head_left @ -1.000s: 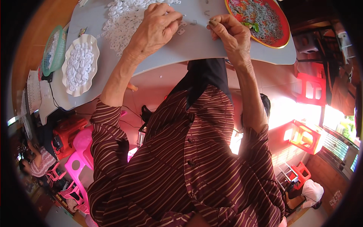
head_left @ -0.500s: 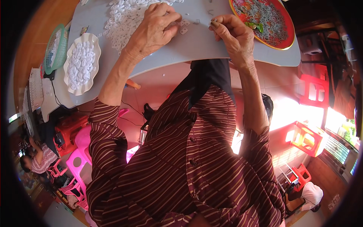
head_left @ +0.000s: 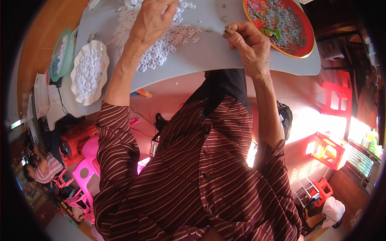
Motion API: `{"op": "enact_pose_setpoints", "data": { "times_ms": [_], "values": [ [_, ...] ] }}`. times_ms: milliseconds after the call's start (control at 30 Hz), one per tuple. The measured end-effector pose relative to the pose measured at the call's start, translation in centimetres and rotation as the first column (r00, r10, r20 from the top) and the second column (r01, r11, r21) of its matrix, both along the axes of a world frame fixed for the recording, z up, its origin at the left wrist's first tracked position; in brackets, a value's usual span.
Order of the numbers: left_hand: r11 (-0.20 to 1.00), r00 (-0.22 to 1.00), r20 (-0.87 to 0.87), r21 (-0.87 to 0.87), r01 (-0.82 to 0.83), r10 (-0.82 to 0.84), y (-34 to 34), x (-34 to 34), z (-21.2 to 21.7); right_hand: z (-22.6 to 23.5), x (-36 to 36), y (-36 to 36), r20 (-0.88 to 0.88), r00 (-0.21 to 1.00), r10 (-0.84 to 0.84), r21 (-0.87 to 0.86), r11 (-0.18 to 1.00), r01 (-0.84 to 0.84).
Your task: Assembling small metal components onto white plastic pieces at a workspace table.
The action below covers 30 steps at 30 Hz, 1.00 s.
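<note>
My left hand (head_left: 150, 26) reaches over a heap of small white plastic pieces with holes (head_left: 155, 56) on the grey table. Its fingertips run past the top edge of the view, so its grip is hidden. My right hand (head_left: 251, 44) hovers above the table's near side, thumb and forefinger pinched together. Something tiny may be between them, too small to name. To its right lies a red round tray with a gold rim (head_left: 306, 52), holding many small grey metal hooks (head_left: 283, 24) and a green piece (head_left: 275, 33).
A wavy-edged white dish (head_left: 105, 66) of white pieces stands at the table's left, beside a green basket (head_left: 68, 60). A few loose bits lie on the grey tabletop (head_left: 201, 52). Pink chairs (head_left: 82, 176), red stools (head_left: 329, 150) and other people are around.
My left hand has moved up and left, further over the white heap, uncovering pieces beneath it. The right hand stays nearly where it was, still pinching. The view has shifted slightly.
</note>
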<state>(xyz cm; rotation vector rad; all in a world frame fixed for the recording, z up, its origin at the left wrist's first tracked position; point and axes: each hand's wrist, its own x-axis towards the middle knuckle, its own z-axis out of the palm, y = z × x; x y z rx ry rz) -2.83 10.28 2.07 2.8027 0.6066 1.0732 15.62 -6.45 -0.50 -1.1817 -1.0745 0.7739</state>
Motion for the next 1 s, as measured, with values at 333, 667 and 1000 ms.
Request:
{"op": "enact_pose_setpoints", "data": {
  "times_ms": [333,667,1000],
  "values": [
    [0.999,0.952,-0.306,-0.047,0.015,-0.028,-0.8,-0.2,0.5,0.1,0.2,-0.1,0.016,1.0,0.025,0.005,1.0,-0.025],
    [0.997,0.971,-0.237,-0.07,0.015,-0.032,1.8,1.8,0.0,0.2,-0.1,0.0,-0.016,1.0,0.026,-0.002,1.0,-0.026],
    [0.996,0.966,-0.246,0.035,0.086,-0.075,1.6,2.2,-1.0,0.3,0.1,-0.2,0.009,0.999,0.035,-0.001,0.999,-0.035]
  ]
}}
